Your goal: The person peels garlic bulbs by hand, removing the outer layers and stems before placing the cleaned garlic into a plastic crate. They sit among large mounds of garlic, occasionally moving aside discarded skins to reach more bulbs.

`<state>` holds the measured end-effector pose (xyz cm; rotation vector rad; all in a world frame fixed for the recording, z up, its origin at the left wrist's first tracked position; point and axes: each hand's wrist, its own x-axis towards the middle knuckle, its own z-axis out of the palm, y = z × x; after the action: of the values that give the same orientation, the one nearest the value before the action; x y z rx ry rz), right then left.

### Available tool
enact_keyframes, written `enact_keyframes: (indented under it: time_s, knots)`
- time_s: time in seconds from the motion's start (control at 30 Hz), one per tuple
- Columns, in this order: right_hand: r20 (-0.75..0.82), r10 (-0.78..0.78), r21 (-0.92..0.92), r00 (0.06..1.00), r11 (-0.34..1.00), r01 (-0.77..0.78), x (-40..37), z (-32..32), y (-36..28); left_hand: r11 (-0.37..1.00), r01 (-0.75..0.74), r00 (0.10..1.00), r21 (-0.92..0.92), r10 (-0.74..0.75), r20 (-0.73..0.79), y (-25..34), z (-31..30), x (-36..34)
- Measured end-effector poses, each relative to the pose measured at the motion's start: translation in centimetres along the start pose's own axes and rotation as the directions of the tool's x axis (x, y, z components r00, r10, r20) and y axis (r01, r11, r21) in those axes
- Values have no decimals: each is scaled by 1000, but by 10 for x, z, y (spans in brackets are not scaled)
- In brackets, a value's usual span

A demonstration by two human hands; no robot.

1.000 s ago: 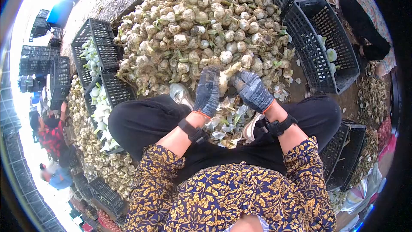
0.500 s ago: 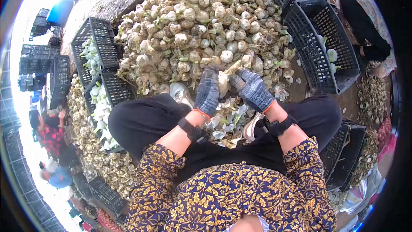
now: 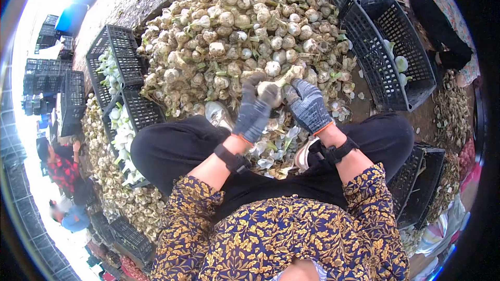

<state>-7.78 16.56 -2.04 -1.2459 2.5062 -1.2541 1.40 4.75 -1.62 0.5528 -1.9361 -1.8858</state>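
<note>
Between my hands, in front of the large heap of garlic [image 3: 229, 36], is a garlic bulb [image 3: 277, 84] with its stalk pointing up and right. My left hand [image 3: 252, 112], in a grey knit glove with dark fingertips, is closed around the bulb's left side; its thumb is blurred. On the other side my right hand [image 3: 309, 107], gloved alike with an orange cuff, grips the bulb near its stalk. The gloves hide part of the bulb. Loose white garlic skins [image 3: 273, 145] lie below, between my shoes.
Black plastic crates holding trimmed white garlic stand to the left [image 3: 117, 57] and right [image 3: 385, 52]. More unpeeled garlic [image 3: 125, 198] lies at the lower left. A person in floral clothing [image 3: 442, 26] sits at right; others are at far left.
My left hand has shifted, its thumb now up over the bulb. The bulb has tilted and risen slightly, and the right fingers have turned inward towards it.
</note>
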Motion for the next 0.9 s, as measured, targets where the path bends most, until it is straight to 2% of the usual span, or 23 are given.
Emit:
enact_keyframes:
  time_s: [0.03, 0.07, 0.1, 0.13, 0.2, 0.23, 0.27, 0.33, 0.37, 0.4, 0.43, 0.47, 0.53, 0.57, 0.6, 0.63, 0.67, 0.73, 0.77, 0.8, 0.83, 0.87, 0.9]
  knots:
    - [1, 2, 0, 1000, 1000, -2, -2, 0, -2, 894, 287, 956, -345, -291, 44, 1, -4, 5]
    - [-25, 18, 11, 1000, 1000, -17, -2, 0, -4, 598, 508, 834, -620, -521, 181, 4, -8, 9]
    - [-52, 32, 23, 998, 999, -30, -2, 0, -6, 522, 714, 688, -467, -647, 328, 16, -17, 11]
    - [-52, 31, 24, 998, 999, -30, -3, 4, -2, 523, 713, 688, -467, -647, 327, 11, -17, 11]
    - [-88, -34, -64, 996, 998, 28, -7, 14, 10, 803, 551, 834, -225, -540, 115, -8, -14, 11]
    - [-87, -33, -65, 996, 998, 27, -8, 14, 12, 970, 219, 964, 102, -232, 130, -14, -17, 7]
    - [-51, 21, -21, 998, 1000, -22, -7, 14, 13, 970, 220, 964, 101, -232, 130, -10, -14, 7]
    - [-13, 71, 22, 997, 997, -71, -7, 19, 19, 927, 344, 938, -151, -330, 110, 0, -10, 7]
    - [-9, 150, 180, 989, 973, -146, -4, 21, 18, 743, 505, 858, -439, -486, 163, 10, -8, 9]
    - [7, 226, 332, 974, 919, -215, -1, 20, 17, 743, 504, 859, -441, -486, 163, 10, -10, 9]
    - [38, 378, 348, 925, 863, -367, -4, 17, 12, 616, 598, 788, -513, -568, 237, 9, -13, 9]
    - [38, 377, 348, 926, 863, -366, 1, 8, -1, 472, 676, 707, -566, -632, 318, 8, -16, 9]
    - [114, 452, 228, 885, 855, -466, 7, -2, -14, 504, 711, 692, -490, -628, 357, 7, -18, 9]
    - [113, 452, 229, 885, 855, -466, 7, -1, -11, 655, 658, 753, -371, -580, 311, 14, -15, 8]
    - [204, 500, 392, 841, 746, -538, 6, 2, -5, 780, 580, 809, -237, -518, 276, 18, -13, 6]
    - [303, 526, 529, 795, 601, -599, 3, 7, 4, 691, 622, 782, -368, -528, 330, 18, -14, 7]
    - [302, 527, 529, 795, 601, -599, -3, 16, 25, 691, 622, 782, -367, -528, 331, 18, -16, 8]
    - [-1, 113, 426, 994, 899, -102, -17, 54, 81, 527, 681, 732, -508, -487, 476, 18, -20, 10]
    - [-125, 240, 626, 963, 772, -111, -20, 77, 93, 580, 620, 784, -528, -448, 429, 24, -16, 9]
    - [-128, 239, 626, 963, 772, -109, -14, 60, 75, 582, 620, 785, -527, -447, 430, 24, -14, 7]
    - [-103, 46, 233, 994, 972, -20, -12, 36, 57, 627, 651, 759, -428, -524, 387, 23, -13, 6]
    - [5, -119, -194, 993, 974, 117, -6, 11, 29, 656, 682, 731, -323, -597, 332, 22, -12, 5]
    - [-138, 274, 252, 952, 939, -234, 2, 6, -4, 685, 698, 714, -207, -645, 273, 27, -11, 5]
